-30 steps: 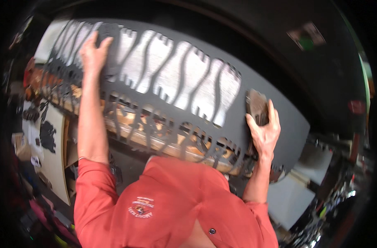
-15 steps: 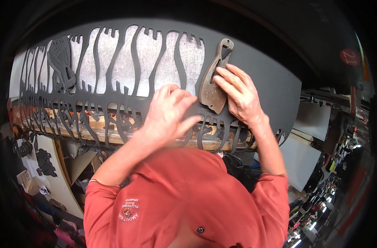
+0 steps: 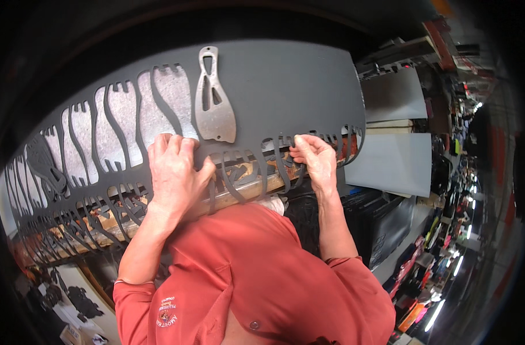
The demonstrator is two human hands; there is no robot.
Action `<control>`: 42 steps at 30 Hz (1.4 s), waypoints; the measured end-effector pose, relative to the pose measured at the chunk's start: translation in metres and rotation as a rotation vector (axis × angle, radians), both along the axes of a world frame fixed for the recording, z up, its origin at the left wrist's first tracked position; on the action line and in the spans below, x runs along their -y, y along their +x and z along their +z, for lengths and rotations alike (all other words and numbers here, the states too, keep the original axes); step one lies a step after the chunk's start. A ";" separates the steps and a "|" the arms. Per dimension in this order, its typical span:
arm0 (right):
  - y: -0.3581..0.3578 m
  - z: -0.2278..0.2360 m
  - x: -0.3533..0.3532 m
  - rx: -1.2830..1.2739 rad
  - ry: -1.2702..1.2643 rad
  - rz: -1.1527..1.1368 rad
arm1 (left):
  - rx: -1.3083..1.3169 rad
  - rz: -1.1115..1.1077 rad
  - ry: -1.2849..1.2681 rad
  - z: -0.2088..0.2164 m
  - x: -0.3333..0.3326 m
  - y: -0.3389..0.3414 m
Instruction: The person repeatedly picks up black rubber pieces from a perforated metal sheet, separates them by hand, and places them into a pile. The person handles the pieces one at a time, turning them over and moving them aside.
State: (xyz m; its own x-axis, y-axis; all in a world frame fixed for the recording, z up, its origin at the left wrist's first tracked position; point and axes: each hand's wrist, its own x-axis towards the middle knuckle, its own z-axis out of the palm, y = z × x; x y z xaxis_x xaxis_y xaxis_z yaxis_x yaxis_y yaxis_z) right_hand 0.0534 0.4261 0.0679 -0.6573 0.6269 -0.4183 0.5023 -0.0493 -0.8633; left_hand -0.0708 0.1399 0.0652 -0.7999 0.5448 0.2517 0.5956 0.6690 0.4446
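My left hand (image 3: pixel 176 169) has its fingers curled over the cut edge of a dark grey sheet (image 3: pixel 288 89), thumb set apart on the right. With thumb and fingertips pinched together, my right hand (image 3: pixel 315 160) grips the sheet's near, cut-out edge. A metal cutting die (image 3: pixel 223 119) lies flat on the uncut part, beyond and between my hands. Rows of wavy cut-outs run leftward from it, showing a pale scuffed board (image 3: pixel 121 112) through them. At the far left lies a stack of dark cut pieces (image 3: pixel 43 164).
Along the table's near side runs a wooden edge (image 3: pixel 234 198) with dark scraps in a trough behind it, under the sheet's strips. To the right are pale grey panels (image 3: pixel 389 164) and a black bundle (image 3: pixel 383 227). An overhead dark machine body frames the far side.
My right hand has left the cutting die and come to the sheet's near edge. My left hand now curls onto the sheet. The view has shifted right.
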 end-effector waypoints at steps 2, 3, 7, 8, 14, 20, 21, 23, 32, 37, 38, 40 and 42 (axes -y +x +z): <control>0.005 0.003 0.007 -0.008 -0.066 -0.022 | 0.005 -0.018 -0.002 -0.002 0.003 -0.003; 0.003 0.006 0.009 -0.076 -0.116 -0.009 | -0.029 -0.029 -0.006 -0.004 0.004 -0.006; -0.032 0.001 0.010 -0.299 -0.166 0.041 | -0.065 0.002 0.009 -0.010 0.012 -0.021; -0.046 -0.006 0.010 -0.379 -0.179 0.114 | -0.062 0.010 -0.006 -0.013 0.014 -0.024; -0.091 -0.024 0.008 -0.281 -0.193 0.305 | -0.035 0.136 -0.020 -0.028 0.024 -0.027; -0.083 -0.003 -0.078 -0.536 0.929 0.252 | 0.067 0.166 -0.009 -0.022 0.028 -0.023; -0.087 -0.004 -0.089 -0.417 0.807 0.176 | 0.053 0.168 0.052 -0.022 0.028 -0.025; -0.095 -0.005 -0.095 -0.296 0.534 0.167 | 0.000 0.181 0.129 -0.023 0.030 -0.029; -0.151 -0.020 0.074 -0.720 0.566 1.032 | 0.014 0.233 0.347 -0.042 0.028 -0.043; -0.171 -0.036 0.100 -0.796 0.790 0.860 | -0.058 0.146 0.323 -0.037 0.030 -0.045; -0.172 -0.037 0.096 -0.768 0.739 0.883 | -0.052 0.132 0.309 -0.037 0.030 -0.046; -0.171 -0.037 0.091 -0.697 0.697 0.923 | -0.074 0.117 0.307 -0.037 0.031 -0.047; -0.169 -0.036 0.089 -0.699 0.712 0.920 | -0.055 0.120 0.310 -0.038 0.032 -0.045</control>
State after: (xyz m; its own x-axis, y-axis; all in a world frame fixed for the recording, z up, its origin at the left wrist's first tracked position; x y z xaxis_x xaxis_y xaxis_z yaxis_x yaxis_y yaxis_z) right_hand -0.1156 0.3367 0.0320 -0.8914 -0.2118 0.4007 -0.4389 0.6240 -0.6466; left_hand -0.1161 0.1079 0.0273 -0.8344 0.3382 0.4353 0.5494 0.5739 0.6072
